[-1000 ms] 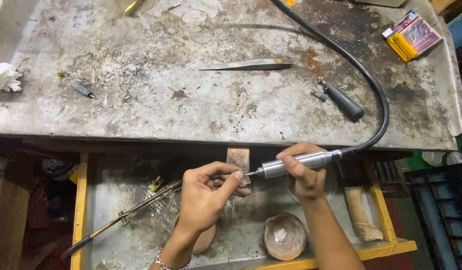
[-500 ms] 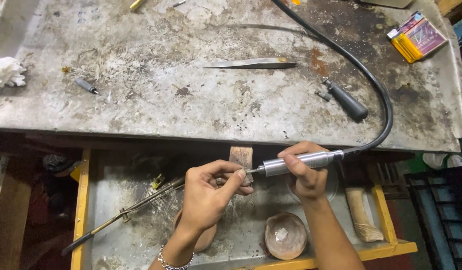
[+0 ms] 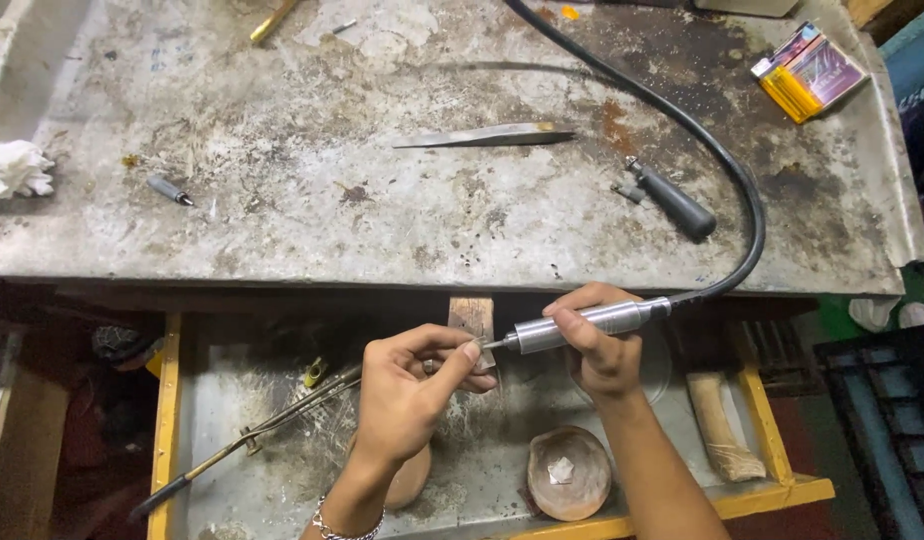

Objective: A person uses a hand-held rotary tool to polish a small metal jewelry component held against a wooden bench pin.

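Observation:
My right hand (image 3: 600, 350) grips a silver rotary handpiece (image 3: 582, 324) whose black flexible shaft (image 3: 722, 170) curves away over the bench. Its tip meets a small piece pinched between the thumb and fingers of my left hand (image 3: 412, 385); the piece itself is mostly hidden by the fingers. Both hands work over an open yellow-edged drawer (image 3: 168, 400), just in front of a small wooden bench peg (image 3: 472, 316).
A worn metal benchtop (image 3: 282, 200) carries long tweezers (image 3: 487, 135), a black-handled tool (image 3: 672, 203), a small bit (image 3: 169, 189), a white rag (image 3: 14, 168) and a colourful packet (image 3: 808, 72). The drawer holds a wooden bowl (image 3: 569, 472), a long saw frame (image 3: 252, 435) and a wooden handle (image 3: 722, 425).
Both hands stay at the same spot with the handpiece tip against the held piece. Only the camera view has shifted slightly.

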